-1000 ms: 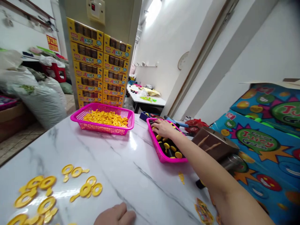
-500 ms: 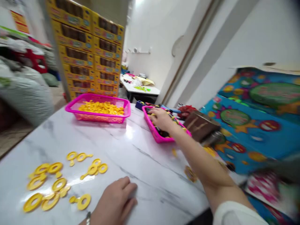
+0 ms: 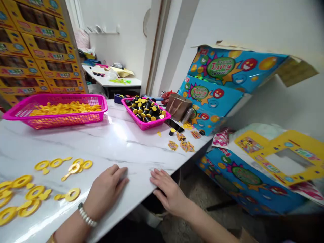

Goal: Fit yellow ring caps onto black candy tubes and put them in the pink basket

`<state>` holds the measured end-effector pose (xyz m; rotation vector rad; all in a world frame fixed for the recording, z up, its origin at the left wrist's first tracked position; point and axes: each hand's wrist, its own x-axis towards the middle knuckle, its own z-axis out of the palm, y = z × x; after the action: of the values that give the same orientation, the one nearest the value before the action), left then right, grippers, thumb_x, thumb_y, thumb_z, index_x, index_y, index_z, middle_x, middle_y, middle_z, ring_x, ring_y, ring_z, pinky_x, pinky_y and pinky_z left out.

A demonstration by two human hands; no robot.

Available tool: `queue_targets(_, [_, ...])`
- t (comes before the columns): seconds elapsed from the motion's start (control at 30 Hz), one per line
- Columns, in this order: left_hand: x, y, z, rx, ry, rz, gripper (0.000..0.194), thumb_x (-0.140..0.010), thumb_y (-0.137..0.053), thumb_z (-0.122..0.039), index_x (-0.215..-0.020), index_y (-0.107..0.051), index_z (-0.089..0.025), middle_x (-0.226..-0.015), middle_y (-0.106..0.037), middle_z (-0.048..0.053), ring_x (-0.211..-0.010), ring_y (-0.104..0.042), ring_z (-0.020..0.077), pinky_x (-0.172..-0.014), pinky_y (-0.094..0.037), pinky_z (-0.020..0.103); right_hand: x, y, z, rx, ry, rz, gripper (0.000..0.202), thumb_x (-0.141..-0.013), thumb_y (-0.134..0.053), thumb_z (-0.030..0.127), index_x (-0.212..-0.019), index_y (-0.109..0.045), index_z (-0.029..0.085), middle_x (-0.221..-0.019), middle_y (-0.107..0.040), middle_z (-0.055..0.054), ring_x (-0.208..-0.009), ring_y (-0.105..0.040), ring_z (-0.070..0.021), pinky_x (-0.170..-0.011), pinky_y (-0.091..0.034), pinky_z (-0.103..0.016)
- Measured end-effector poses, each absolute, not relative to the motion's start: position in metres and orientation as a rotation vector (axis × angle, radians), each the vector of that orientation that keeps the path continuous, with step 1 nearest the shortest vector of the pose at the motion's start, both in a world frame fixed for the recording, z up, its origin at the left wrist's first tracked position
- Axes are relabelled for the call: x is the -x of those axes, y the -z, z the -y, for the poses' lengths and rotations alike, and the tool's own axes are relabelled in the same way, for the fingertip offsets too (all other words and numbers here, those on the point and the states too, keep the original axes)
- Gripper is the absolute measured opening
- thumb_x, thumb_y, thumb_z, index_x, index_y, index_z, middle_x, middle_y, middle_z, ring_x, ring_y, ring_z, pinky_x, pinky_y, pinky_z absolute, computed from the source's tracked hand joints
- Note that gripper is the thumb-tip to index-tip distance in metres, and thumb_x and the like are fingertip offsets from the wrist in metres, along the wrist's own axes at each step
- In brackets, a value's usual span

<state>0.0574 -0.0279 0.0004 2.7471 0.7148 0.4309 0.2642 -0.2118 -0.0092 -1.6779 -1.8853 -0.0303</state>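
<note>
My left hand (image 3: 107, 189) rests on the white marbled table (image 3: 136, 148), thumb and index finger apart, holding nothing. Beside it on the left lie several yellow plastic rings with short handles (image 3: 73, 194). Over the table's front edge is my right hand (image 3: 168, 192), fingers stretched onto the top and nothing in them. Beyond the hands stands a pink basket (image 3: 144, 126) filled with small black cylinders with yellow ends (image 3: 146, 108). One similar black and yellow piece (image 3: 172, 132) stands outside it, near several printed stickers or labels (image 3: 186, 146).
Further left is a larger pink basket (image 3: 68, 119) of yellow ring pieces. A phone (image 3: 177, 127), a brown paper bag (image 3: 178, 106) and a metal flask (image 3: 187, 115) stand at the right back. Blue cartons (image 3: 215, 98) and a yellow cut-out box (image 3: 280, 155) crowd the right; yellow boxes (image 3: 45, 60) are stacked at left.
My right hand has drawn back from the basket of black pieces to the table's front edge. My left hand stays on the table. The view has turned to the right.
</note>
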Motion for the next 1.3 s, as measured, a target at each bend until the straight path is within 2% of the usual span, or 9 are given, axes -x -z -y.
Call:
queue_targets(0.13, [-0.059,-0.005,0.032,-2.721,-0.405,-0.739,0.033,-0.096,-0.037,-0.036,-0.114,-0.058,-0.019,-0.1,-0.059,0.007,-0.086,-0.059,0.0213,-0.075,-0.048,0.035,-0.321,-0.025,0.193,2.006,0.186,1.735,0.021,-0.092,-0.051,0.029,-0.104,-0.069,0.023,-0.118,-0.066,-0.006,-0.114,-0.059,-0.0193,-0.103,-0.044,-0.035])
queue_targets(0.27, [-0.058,-0.006,0.033,-2.631,-0.42,-0.746,0.029,-0.095,-0.04,-0.032,-0.112,-0.058,-0.02,-0.099,-0.059,0.006,-0.087,-0.059,0.0198,-0.078,-0.047,0.034,-0.405,-0.066,0.13,2.359,0.405,1.534,0.039,-0.085,-0.06,0.026,-0.123,-0.062,0.017,-0.139,-0.049,-0.014,-0.133,-0.04,-0.0282,-0.11,-0.032,-0.044])
queue_targets(0.4, [-0.058,-0.006,0.034,-2.55,-0.443,-0.765,0.023,-0.092,-0.043,-0.025,-0.107,-0.059,-0.022,-0.096,-0.059,0.005,-0.087,-0.058,0.0183,-0.079,-0.046,0.032,-0.456,-0.081,0.077,2.522,0.307,1.544,0.024,-0.076,-0.067,0.015,-0.099,-0.071,0.015,-0.1,-0.069,-0.011,-0.097,-0.064,-0.0235,-0.088,-0.048,-0.037])
queue_targets(0.5, [-0.063,-0.008,0.034,-2.504,-0.432,-0.803,0.018,-0.089,-0.046,-0.023,-0.101,-0.06,-0.023,-0.093,-0.06,0.004,-0.085,-0.058,0.0186,-0.077,-0.046,0.032,-0.471,-0.088,0.049,2.606,0.301,1.52,0.012,-0.079,-0.065,0.02,-0.088,-0.07,0.014,-0.085,-0.07,-0.007,-0.083,-0.066,-0.0202,-0.078,-0.05,-0.033])
queue_targets(0.6, [-0.07,-0.009,0.033,-2.5,-0.392,-0.852,0.017,-0.088,-0.046,-0.023,-0.098,-0.06,-0.023,-0.092,-0.06,0.004,-0.085,-0.058,0.0202,-0.076,-0.046,0.034,-0.471,-0.106,0.019,2.632,0.414,1.414,0.025,-0.089,-0.053,0.033,-0.101,-0.068,0.017,-0.096,-0.07,-0.01,-0.092,-0.065,-0.024,-0.078,-0.048,-0.032])
queue_targets(0.7, [-0.072,-0.011,0.033,-2.504,-0.345,-0.868,0.019,-0.087,-0.046,-0.023,-0.101,-0.059,-0.023,-0.094,-0.061,0.005,-0.087,-0.058,0.0215,-0.077,-0.046,0.036,-0.46,-0.131,-0.022,2.647,0.473,1.377,0.032,-0.086,-0.054,0.041,-0.107,-0.066,0.02,-0.098,-0.069,-0.012,-0.094,-0.064,-0.0275,-0.075,-0.047,-0.033])
queue_targets(0.8, [-0.071,-0.009,0.031,-2.51,-0.283,-0.85,0.021,-0.083,-0.05,-0.022,-0.102,-0.06,-0.023,-0.098,-0.061,0.006,-0.089,-0.058,0.0224,-0.078,-0.048,0.036,-0.44,-0.156,-0.069,2.629,0.49,1.453,0.03,-0.08,-0.063,0.041,-0.1,-0.069,0.02,-0.099,-0.069,-0.013,-0.093,-0.064,-0.0289,-0.075,-0.048,-0.035])
queue_targets(1.13, [-0.077,0.009,0.016,-2.6,-0.141,-0.792,0.024,-0.076,-0.06,-0.026,-0.099,-0.061,-0.021,-0.099,-0.064,0.007,-0.088,-0.061,0.0242,-0.076,-0.051,0.036,-0.388,-0.171,-0.2,2.391,0.593,1.703,0.031,-0.093,-0.053,0.037,-0.114,-0.062,0.016,-0.118,-0.062,-0.012,-0.106,-0.059,-0.0241,-0.089,-0.046,-0.04])
queue_targets(1.3, [-0.072,0.004,0.014,-2.629,-0.205,-0.692,0.02,-0.078,-0.062,-0.032,-0.093,-0.059,-0.019,-0.096,-0.064,0.006,-0.083,-0.062,0.023,-0.069,-0.052,0.034,-0.39,-0.143,-0.209,2.359,0.484,1.73,0.027,-0.088,-0.063,0.039,-0.092,-0.069,0.014,-0.091,-0.069,-0.006,-0.083,-0.064,-0.0177,-0.079,-0.049,-0.035])
